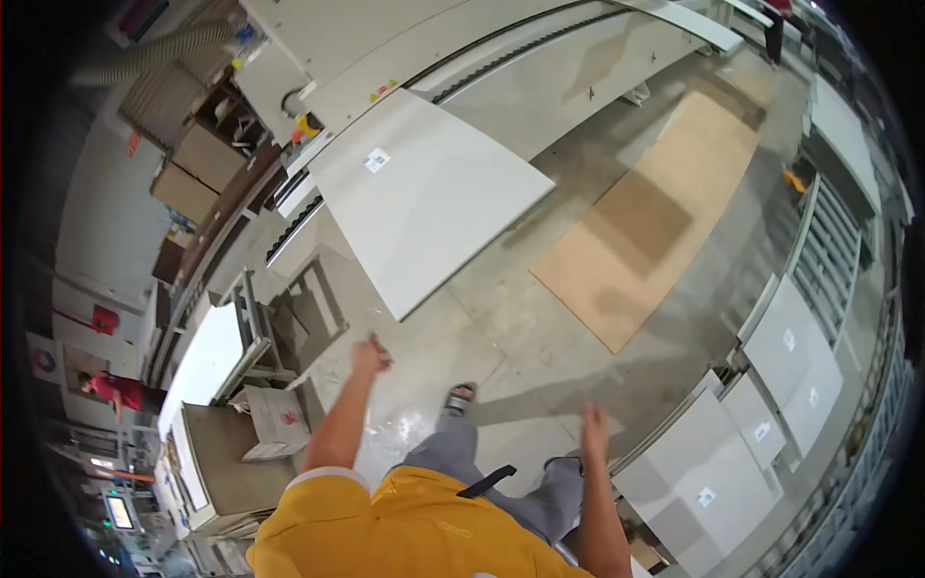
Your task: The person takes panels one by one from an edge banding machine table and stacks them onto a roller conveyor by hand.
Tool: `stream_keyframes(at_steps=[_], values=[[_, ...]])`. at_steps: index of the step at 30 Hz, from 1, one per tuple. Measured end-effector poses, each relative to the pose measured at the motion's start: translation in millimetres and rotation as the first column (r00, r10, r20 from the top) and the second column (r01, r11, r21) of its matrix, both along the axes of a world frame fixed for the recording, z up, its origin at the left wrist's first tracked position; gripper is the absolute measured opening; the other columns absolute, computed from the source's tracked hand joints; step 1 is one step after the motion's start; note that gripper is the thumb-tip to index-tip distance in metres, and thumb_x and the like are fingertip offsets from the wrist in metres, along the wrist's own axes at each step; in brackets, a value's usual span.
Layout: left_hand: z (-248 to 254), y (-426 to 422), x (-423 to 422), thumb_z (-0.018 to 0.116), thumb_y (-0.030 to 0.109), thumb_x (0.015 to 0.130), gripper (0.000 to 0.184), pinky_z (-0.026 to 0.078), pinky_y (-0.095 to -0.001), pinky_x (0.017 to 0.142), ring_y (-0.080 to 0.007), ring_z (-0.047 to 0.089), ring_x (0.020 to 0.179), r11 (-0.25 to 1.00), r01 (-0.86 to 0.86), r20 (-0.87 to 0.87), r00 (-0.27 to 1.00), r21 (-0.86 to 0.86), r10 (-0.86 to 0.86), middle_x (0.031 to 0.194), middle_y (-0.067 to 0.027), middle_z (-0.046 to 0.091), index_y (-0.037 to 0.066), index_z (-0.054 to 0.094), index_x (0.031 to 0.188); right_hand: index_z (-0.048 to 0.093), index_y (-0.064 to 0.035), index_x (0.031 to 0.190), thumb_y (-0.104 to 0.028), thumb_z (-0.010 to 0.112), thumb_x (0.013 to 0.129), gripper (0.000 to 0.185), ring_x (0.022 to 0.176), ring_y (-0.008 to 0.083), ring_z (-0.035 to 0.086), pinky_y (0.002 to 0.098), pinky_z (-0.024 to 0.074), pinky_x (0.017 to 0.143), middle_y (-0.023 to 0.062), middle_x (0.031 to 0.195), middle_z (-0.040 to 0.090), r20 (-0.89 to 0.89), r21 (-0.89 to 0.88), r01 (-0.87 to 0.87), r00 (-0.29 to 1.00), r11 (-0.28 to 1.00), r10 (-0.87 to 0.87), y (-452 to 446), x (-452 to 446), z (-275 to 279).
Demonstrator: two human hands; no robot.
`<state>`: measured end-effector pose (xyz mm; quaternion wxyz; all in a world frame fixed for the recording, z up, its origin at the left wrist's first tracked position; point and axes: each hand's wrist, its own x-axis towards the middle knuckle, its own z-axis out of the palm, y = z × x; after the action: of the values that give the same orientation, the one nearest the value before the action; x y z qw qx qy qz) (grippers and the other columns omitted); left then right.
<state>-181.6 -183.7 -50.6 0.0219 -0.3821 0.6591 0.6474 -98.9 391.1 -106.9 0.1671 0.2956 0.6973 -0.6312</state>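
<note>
My left hand (371, 355) hangs in front of my body with nothing in it, its fingers loosely bent and apart. It is nearest to the lower corner of a large white panel (434, 197) with a label, which juts out of a machine, and does not touch it. My right hand (594, 426) is held out over the floor, somewhat blurred, with its fingers stretched forward and nothing in them. To its right, labelled white panels (689, 486) lie on a roller conveyor (827, 252).
A brown board (655, 222) lies on the floor ahead. The long beige machine (559, 91) runs along the far side. Cardboard boxes (275, 421) and a work table (214, 356) stand at left. One person (118, 390) is at far left, another (775, 31) at top right.
</note>
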Motion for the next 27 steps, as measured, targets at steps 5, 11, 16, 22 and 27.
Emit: stream_keyframes(at_steps=[5,11,16,22,27], values=[[185.9,-59.3,-83.4,0.055,0.029,0.095,0.032,0.052,-0.0386,0.062,-0.028,0.064,0.072,0.716,-0.058,-0.156,0.985,-0.696,-0.072,0.083,-0.0143,0.063,-0.002,0.063,0.101,0.033,-0.001,0.144,-0.042,0.06,0.092,0.071,0.115,0.0235,0.056,0.0365,0.0456,0.095,0.015,0.131,0.053,-0.167,-0.527,-0.273,0.962,0.805,0.217,-220.2,-69.5,199.0],[215.1,-104.9,-146.3,0.067,0.015,0.087,0.024,0.05,-0.0396,0.076,-0.0334,0.06,0.092,0.366,-0.059,-0.275,0.771,-0.929,-0.575,0.102,-0.0164,0.061,0.004,0.066,0.108,0.048,-0.0039,0.113,-0.031,0.06,0.094,0.035,0.096,0.022,0.063,0.0446,0.0573,0.08,0.0061,0.098,0.056,0.086,-0.72,0.172,0.983,0.673,-0.16,-364.9,-89.5,273.2],[218.8,-157.3,-158.0,0.069,0.015,0.084,0.027,0.049,-0.0407,0.078,-0.0348,0.059,0.093,0.374,0.041,-0.21,0.769,-0.927,-0.604,0.099,-0.0174,0.059,0.003,0.065,0.107,0.048,-0.0046,0.115,-0.03,0.061,0.093,0.036,0.09,0.0267,0.066,0.0447,0.0584,0.075,0.0093,0.106,0.059,0.184,-0.544,0.295,0.955,0.786,-0.232,-407.7,-78.3,276.4],[241.6,-274.9,-214.7,0.068,0.02,0.084,0.032,0.047,-0.0446,0.083,-0.0388,0.058,0.096,0.09,-0.131,-0.159,0.787,-0.987,-0.596,0.102,-0.022,0.06,0.001,0.064,0.109,0.047,-0.0007,0.115,-0.032,0.061,0.093,0.041,0.095,0.0329,0.067,0.0439,0.0573,0.073,0.0175,0.115,0.06,0.231,-0.443,0.296,0.95,0.846,-0.211,-432.2,-53.0,282.1],[181.7,-443.5,-352.3,0.057,0.029,0.091,0.035,0.047,-0.046,0.092,-0.0401,0.057,0.105,-0.121,-0.195,-0.067,0.745,-0.973,-0.663,0.116,-0.0263,0.058,0.002,0.063,0.113,0.052,0.0039,0.115,-0.032,0.064,0.091,0.045,0.092,0.0258,0.064,0.0421,0.0575,0.077,0.0172,0.11,0.06,0.355,-0.34,0.296,0.919,0.893,-0.17,-451.2,-40.6,299.2]])
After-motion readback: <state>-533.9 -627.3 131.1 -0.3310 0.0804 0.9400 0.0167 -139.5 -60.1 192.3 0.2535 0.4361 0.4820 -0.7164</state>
